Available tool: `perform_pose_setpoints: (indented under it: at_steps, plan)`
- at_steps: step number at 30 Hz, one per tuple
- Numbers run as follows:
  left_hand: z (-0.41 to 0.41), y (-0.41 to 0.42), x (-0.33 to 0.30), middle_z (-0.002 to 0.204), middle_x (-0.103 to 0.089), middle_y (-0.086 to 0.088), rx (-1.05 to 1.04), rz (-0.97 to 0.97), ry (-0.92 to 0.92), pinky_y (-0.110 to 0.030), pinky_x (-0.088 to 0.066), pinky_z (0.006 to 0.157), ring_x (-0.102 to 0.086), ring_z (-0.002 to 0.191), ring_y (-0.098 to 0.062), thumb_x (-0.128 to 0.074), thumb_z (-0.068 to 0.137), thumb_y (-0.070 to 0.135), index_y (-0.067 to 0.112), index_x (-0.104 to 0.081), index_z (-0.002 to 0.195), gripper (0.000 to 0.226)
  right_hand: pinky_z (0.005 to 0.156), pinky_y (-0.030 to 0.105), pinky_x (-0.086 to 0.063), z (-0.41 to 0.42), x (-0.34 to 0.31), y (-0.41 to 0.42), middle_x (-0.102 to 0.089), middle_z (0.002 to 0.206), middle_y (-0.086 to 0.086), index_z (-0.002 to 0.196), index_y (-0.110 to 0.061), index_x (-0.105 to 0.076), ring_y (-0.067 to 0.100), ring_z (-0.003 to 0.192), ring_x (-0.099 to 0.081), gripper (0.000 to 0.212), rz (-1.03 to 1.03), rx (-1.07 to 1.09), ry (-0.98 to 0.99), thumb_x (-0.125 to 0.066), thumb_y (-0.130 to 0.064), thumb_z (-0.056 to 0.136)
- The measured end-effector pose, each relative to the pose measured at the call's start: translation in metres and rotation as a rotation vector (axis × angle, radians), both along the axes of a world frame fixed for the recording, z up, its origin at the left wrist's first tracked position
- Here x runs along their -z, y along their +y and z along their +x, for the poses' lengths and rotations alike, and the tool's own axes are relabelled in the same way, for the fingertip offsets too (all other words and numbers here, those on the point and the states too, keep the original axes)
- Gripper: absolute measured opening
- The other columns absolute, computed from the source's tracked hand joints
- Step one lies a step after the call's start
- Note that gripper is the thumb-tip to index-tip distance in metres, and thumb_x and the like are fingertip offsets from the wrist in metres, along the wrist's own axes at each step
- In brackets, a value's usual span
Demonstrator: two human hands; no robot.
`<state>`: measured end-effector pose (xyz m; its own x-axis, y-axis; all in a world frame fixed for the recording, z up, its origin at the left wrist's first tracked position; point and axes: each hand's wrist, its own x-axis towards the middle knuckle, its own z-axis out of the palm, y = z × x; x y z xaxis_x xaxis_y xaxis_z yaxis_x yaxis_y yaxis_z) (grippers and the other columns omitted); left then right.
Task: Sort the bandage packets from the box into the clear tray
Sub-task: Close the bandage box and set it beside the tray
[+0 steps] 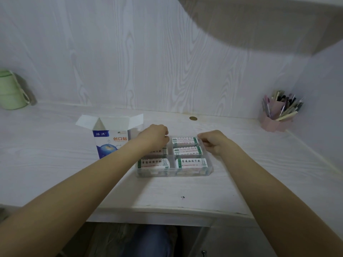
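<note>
Clear tray (208, 168): five compartments visibly hold bandage packets (190, 162), sixth hidden under curled left hand (155, 135); right hand (211, 140) curled, grip unclear; box (109, 138) contents unseen.

A pale wood-grain desk (55, 164) carries everything. Near its middle lies the clear tray (208, 170), its compartments holding bandage packets (191, 162). Just to the tray's left stands the box (109, 140) (its top flaps open). A green container (11, 89) sits at the far left corner, a pink pen holder (274, 123) at the far right corner, and a small round brass-coloured disc (193, 118) lies near the far edge.
</note>
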<state>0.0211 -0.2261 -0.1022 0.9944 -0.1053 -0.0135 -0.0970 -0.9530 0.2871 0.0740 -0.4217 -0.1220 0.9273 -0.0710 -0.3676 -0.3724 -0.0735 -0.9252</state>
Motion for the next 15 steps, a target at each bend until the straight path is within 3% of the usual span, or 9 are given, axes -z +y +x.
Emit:
perform_pose_setpoints:
  at_steps: [5, 7, 10, 12, 15]
  plan:
    - [0.005, -0.005, -0.008, 0.118, -0.05, -0.011, -0.017, -0.057, -0.112, -0.032, -0.041, 0.085, -0.051, 0.111, -0.028, -0.04, 0.098, 0.016, 0.01, -0.053, 0.119, 0.026, 0.048, 0.022, -0.05, 0.005, 0.003, 0.002, -0.054, 0.068, 0.011, 0.076, 0.0, -0.058, 0.016, 0.056, -0.05, 0.016, 0.05, 0.007, 0.006, -0.054, 0.008, 0.089]
    - [0.007, -0.007, -0.018, 0.122, -0.048, -0.013, -0.055, -0.099, -0.193, -0.034, -0.042, 0.086, -0.049, 0.111, -0.031, -0.04, 0.097, 0.014, 0.004, -0.05, 0.124, 0.03, 0.059, 0.025, -0.052, 0.006, 0.004, 0.003, -0.059, 0.075, 0.013, 0.094, 0.005, -0.062, 0.018, 0.062, -0.054, 0.012, 0.064, 0.013, -0.009, -0.053, 0.01, 0.088]
    - [0.009, -0.006, -0.032, 0.137, -0.039, -0.019, -0.083, -0.116, -0.279, -0.039, -0.04, 0.097, -0.041, 0.122, -0.033, -0.042, 0.097, 0.012, 0.002, -0.041, 0.136, 0.041, 0.075, 0.031, -0.052, 0.008, 0.006, 0.004, -0.064, 0.093, 0.015, 0.115, 0.003, -0.061, 0.022, 0.078, -0.059, 0.029, 0.068, 0.022, -0.035, -0.056, 0.011, 0.087]
    - [0.009, -0.004, -0.038, 0.148, -0.026, -0.021, -0.108, -0.133, -0.309, -0.039, -0.033, 0.105, -0.029, 0.134, -0.035, -0.044, 0.096, 0.012, 0.003, -0.03, 0.143, 0.05, 0.071, 0.029, -0.051, 0.007, 0.005, 0.006, -0.062, 0.098, 0.014, 0.119, 0.0, -0.059, 0.022, 0.08, -0.059, 0.034, 0.064, 0.02, -0.056, -0.056, 0.011, 0.087]
    - [0.009, -0.001, -0.045, 0.156, -0.002, -0.022, -0.151, -0.128, -0.323, -0.041, -0.012, 0.116, -0.001, 0.144, -0.036, -0.046, 0.096, 0.01, 0.004, -0.012, 0.149, 0.063, 0.053, 0.022, -0.038, 0.005, 0.002, 0.007, -0.06, 0.098, 0.012, 0.108, -0.005, -0.058, 0.013, 0.064, -0.051, 0.033, 0.005, 0.019, -0.098, -0.048, 0.018, 0.086]
